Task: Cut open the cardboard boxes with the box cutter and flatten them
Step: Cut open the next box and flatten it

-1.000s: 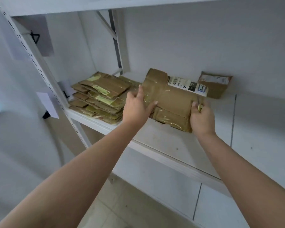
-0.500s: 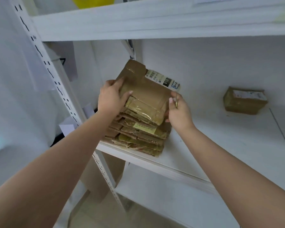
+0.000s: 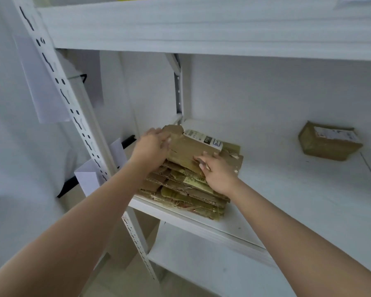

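Both hands press a flat box (image 3: 186, 151) onto the pile (image 3: 186, 189) on the shelf (image 3: 287, 200). Left hand (image 3: 151, 146) fingers lie straight. Right hand (image 3: 220, 172) fingers curl on the box; I cannot tell what else they hold.

A storage room or stockroom, plain and utilitarian. A white metal shelving unit (image 3: 201, 28) fills the view, its upright post (image 3: 81, 125) punched with rows of slots for adjustable boards. The walls behind and beside it are bare white. Sheets of white paper (image 3: 43, 86) hang at the post on the left, some held by black clips. On the middle shelf board (image 3: 287, 200) lies a stack of flattened cardboard boxes (image 3: 186, 187) with tape and shipping labels, and a small sealed parcel (image 3: 328, 141) with a label sits well apart at the right. A lower shelf board (image 3: 201, 264) shows underneath.
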Demonstrator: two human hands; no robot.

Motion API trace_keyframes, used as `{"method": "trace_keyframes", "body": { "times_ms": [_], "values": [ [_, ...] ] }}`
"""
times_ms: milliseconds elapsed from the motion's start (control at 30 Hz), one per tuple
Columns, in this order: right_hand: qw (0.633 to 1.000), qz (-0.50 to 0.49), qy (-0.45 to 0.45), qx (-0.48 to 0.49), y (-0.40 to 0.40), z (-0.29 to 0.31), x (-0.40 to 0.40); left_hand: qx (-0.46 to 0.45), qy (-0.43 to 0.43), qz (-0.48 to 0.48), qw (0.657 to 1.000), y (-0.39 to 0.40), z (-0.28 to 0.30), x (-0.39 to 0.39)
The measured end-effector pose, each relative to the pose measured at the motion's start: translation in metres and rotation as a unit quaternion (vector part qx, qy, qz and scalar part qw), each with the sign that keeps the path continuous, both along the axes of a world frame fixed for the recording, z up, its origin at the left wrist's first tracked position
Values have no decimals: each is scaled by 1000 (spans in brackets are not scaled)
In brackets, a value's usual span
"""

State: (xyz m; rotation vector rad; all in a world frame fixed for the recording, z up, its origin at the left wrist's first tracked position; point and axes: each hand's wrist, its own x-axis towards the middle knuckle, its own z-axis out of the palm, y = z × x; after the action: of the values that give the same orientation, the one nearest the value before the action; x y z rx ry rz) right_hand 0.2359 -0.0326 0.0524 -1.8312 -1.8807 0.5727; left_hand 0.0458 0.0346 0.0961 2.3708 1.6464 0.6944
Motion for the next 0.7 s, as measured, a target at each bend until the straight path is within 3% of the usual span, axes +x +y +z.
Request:
{"method": "trace_keyframes", "body": {
  "times_ms": [67, 200, 400, 567, 700],
  "values": [
    [999, -12, -29, 21, -2, -10, -4, -12, 36, -53, 998, -7, -3, 13],
    [998, -16, -32, 51, -16, -24, -8, -92, 213, -66, 970, -13, -49, 22],
    [991, 13, -126, 39, -20, -32, -12, -74, 231, -46, 969, -16, -77, 20],
    [1000, 11, -23, 15, -18, -23, -6, -88, 200, -51, 974, -15, -64, 20],
    [988, -81, 112, 64, -29, -9, 12, -49, 213, -31, 975, -17, -36, 27]
  ]
}}
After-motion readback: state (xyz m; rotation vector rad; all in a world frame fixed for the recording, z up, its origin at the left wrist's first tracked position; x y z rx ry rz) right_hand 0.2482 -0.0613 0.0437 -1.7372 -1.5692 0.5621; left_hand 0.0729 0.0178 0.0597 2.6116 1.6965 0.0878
